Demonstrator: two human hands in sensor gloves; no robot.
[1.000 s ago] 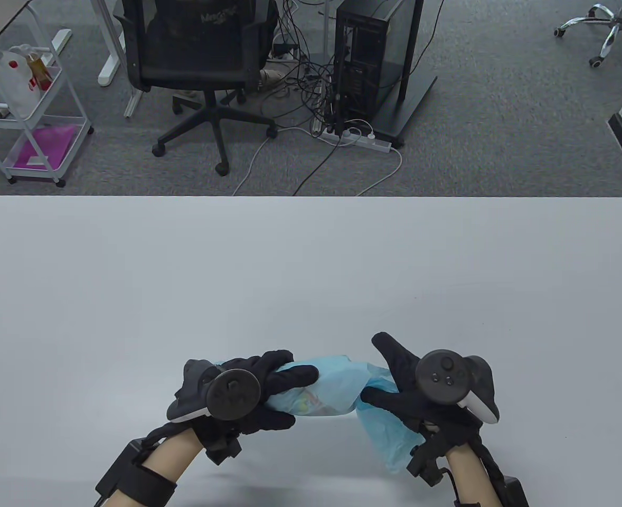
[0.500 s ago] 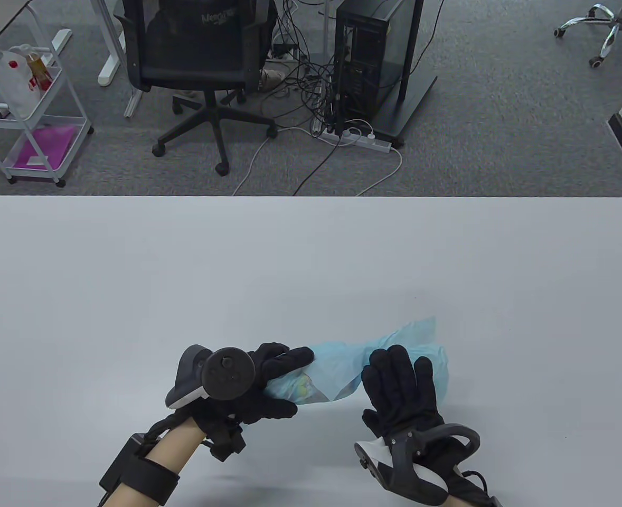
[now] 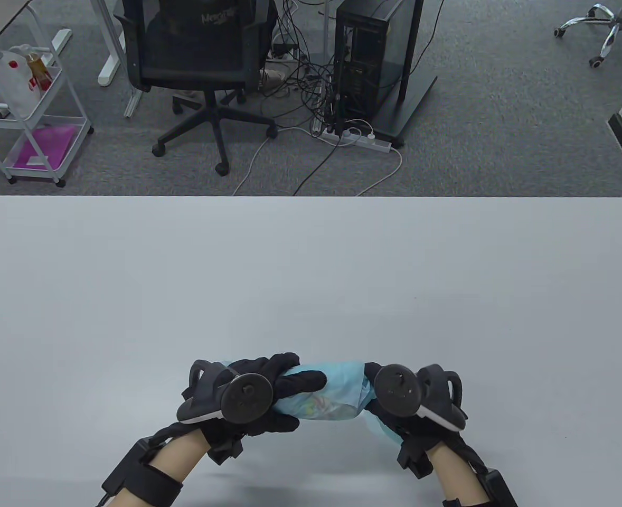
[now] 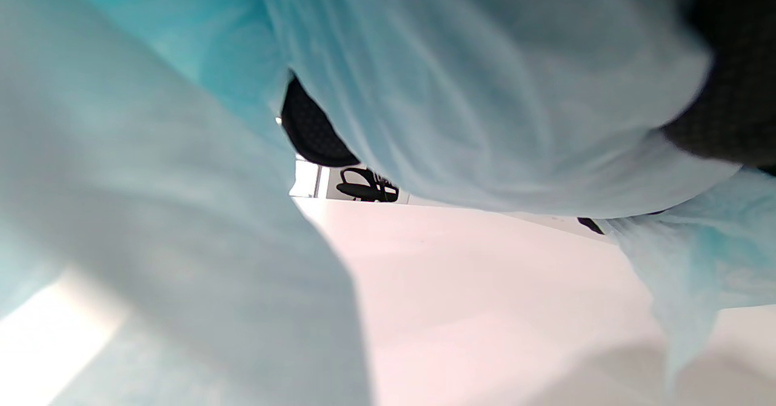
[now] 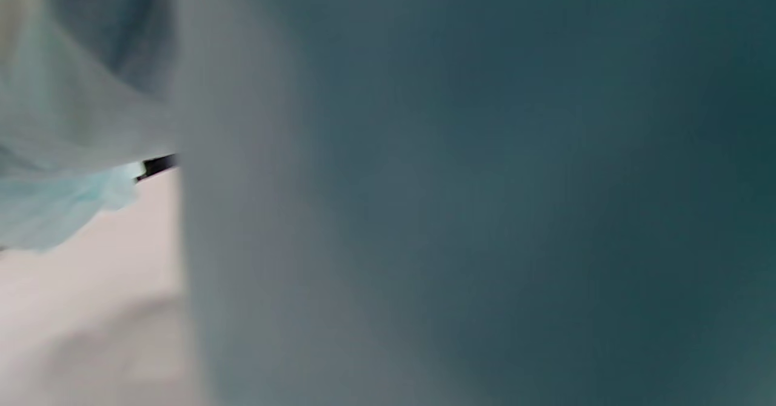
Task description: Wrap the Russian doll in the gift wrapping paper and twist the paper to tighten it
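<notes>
The Russian doll point(image 3: 319, 405) lies on its side near the table's front edge, wrapped in light blue paper point(image 3: 337, 383); faint colours show through it. My left hand point(image 3: 284, 388) grips the bundle's left end, fingers curled over the top. My right hand point(image 3: 382, 406) grips the gathered paper at the right end, its tracker on top hiding the fingers. A tail of paper point(image 3: 382, 429) hangs below that hand. Blue paper point(image 4: 461, 91) fills the left wrist view, with a gloved fingertip point(image 4: 312, 136) showing. The right wrist view is blurred and mostly filled by paper point(image 5: 66, 151).
The white table point(image 3: 311, 274) stretches away from both hands. Beyond its far edge stand an office chair point(image 3: 195, 58), a computer tower point(image 3: 364, 58) with cables, and a white cart point(image 3: 31, 116) at the left.
My right hand has turned over from palm-down on the loose paper and closed on the bundle's right end, drawing the spread paper in tight. The left hand kept its hold.
</notes>
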